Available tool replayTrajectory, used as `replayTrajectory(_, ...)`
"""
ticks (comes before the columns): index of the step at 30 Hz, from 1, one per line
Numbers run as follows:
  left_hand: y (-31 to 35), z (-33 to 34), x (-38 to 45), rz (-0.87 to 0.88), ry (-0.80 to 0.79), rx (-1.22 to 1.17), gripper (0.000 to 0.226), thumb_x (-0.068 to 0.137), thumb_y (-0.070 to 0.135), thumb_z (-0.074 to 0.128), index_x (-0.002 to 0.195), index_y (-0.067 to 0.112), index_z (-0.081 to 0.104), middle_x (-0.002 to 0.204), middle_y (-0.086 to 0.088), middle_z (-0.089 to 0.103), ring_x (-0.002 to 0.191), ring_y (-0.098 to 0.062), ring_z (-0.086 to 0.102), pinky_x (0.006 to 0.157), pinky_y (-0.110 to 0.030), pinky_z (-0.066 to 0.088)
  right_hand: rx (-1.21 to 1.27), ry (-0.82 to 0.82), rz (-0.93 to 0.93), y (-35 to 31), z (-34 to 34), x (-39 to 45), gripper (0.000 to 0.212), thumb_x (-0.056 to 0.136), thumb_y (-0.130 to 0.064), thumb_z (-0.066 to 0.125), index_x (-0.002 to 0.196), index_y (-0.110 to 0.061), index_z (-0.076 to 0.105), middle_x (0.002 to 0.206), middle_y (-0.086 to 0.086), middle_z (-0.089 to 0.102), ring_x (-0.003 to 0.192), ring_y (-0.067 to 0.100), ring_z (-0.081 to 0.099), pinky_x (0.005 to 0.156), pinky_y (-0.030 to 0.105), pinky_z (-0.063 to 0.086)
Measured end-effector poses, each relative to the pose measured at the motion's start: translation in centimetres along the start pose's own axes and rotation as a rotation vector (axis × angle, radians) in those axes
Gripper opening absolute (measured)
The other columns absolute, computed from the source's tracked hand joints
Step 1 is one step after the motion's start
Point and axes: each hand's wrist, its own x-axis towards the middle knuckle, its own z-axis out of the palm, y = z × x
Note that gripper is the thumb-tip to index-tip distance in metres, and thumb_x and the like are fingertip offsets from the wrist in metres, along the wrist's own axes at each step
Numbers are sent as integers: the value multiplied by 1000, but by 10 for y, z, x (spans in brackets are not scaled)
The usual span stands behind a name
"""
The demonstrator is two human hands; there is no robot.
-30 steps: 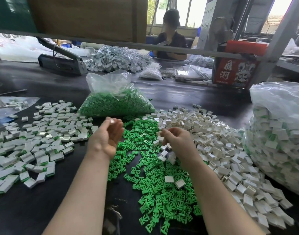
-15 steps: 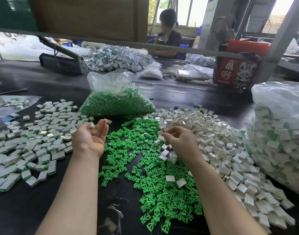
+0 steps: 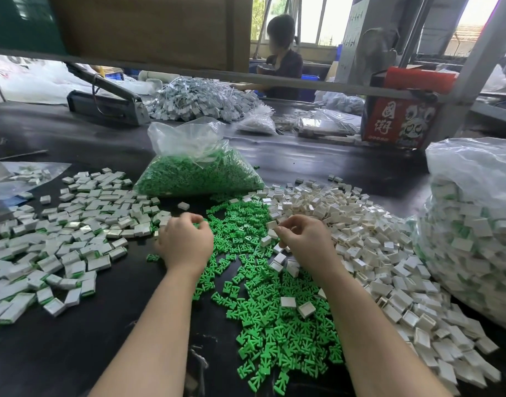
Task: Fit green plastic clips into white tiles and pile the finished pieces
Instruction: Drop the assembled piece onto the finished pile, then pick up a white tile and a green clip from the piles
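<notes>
Now the left hand (image 3: 185,243), fingers curled into the green clips (image 3: 246,236), should pinch just one, while the right hand (image 3: 306,242) pinches a white tile (image 3: 271,224) hollow-side up.

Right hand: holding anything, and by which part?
The right hand pinches a white tile by its edge at the fingertips. The left hand curls down onto the green clips; any hold is hidden.

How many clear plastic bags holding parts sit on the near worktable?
3: bag of green clips at centre back, big bag of finished pieces at right, small flat bag at far left. Bags beyond the rail aren't counted.
</notes>
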Motion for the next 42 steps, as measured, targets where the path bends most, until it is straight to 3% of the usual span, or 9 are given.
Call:
replayTrajectory(2, 0, 7, -1, 7, -84, 197, 36, 95, 35, 51, 128, 22, 58, 137, -7, 52, 131, -30, 40, 111, -47, 26, 0, 2, -1, 0, 0, 0, 13, 91, -21, 67, 78, -25, 65, 74, 4, 70, 70, 25, 68, 70, 48, 60)
replayTrajectory(6, 4, 12, 0, 22, -254, 200, 51, 99, 39, 44, 145, 18, 41, 156, -7, 35, 147, -27, 22, 121, -51, 7, -7, 3, 4, 1, 0, 0, 12, 91, -22, 67, 79, -23, 65, 75, 6, 70, 73, 31, 69, 69, 47, 60)
replayTrajectory(10, 16, 16, -11, 101, -419, 9, 47, 100, 33, 49, 143, 14, 45, 152, -12, 40, 142, -30, 33, 120, -50, 20, -43, 10, -15, 3, 0, 1, 16, 91, -23, 67, 76, -28, 64, 67, -3, 68, 52, 5, 57, 51, 20, 47)
replayTrajectory(17, 16, 7, -14, -174, 9, 223, 43, 91, 38, 54, 121, 8, 48, 136, -20, 38, 132, -38, 30, 113, -50, 17, -17, 3, 3, 3, -2, 1, 11, 92, -24, 66, 80, -25, 66, 68, -2, 69, 60, 9, 61, 60, 25, 48)
replayTrajectory(24, 11, 6, -6, -300, 30, 142, 58, 89, 34, 58, 129, -2, 37, 142, -28, 32, 135, -42, 28, 113, -48, 19, -9, -9, 12, 4, -4, 2, 9, 92, -22, 66, 83, -22, 67, 69, 0, 69, 48, -3, 53, 52, 15, 41)
replayTrajectory(27, 13, 9, -8, -200, -10, 38, 42, 90, 29, 59, 118, 3, 41, 136, -26, 38, 127, -40, 35, 109, -46, 29, -5, -6, 14, 3, -6, 2, 7, 92, -21, 66, 85, -18, 68, 71, 2, 70, 47, -4, 53, 48, 12, 40)
replayTrajectory(31, 12, 11, -10, 73, -33, 22, 32, 93, 28, 58, 117, 10, 48, 132, -19, 42, 123, -34, 38, 105, -41, 31, -37, -7, 20, 3, -6, 1, 8, 92, -21, 65, 87, -16, 68, 70, 1, 68, 56, 11, 55, 57, 30, 49)
replayTrajectory(38, 4, 20, -11, 177, -434, 366, 68, 103, 53, 25, 157, 16, 11, 165, -13, 1, 152, -28, -4, 120, -43, -6, -322, -20, -78, 4, -7, 2, 4, 90, -25, 67, 89, -24, 71, 69, -16, 60, 56, 0, 53, 51, 11, 39)
replayTrajectory(42, 18, 29, -21, 281, -572, 276, 60, 105, 45, 28, 157, 21, 13, 165, -11, -3, 152, -24, -8, 120, -40, -9, -428, -68, -83, 3, -8, 2, 8, 88, -26, 69, 93, -32, 70, 76, -17, 64, 65, 5, 60, 69, 23, 53)
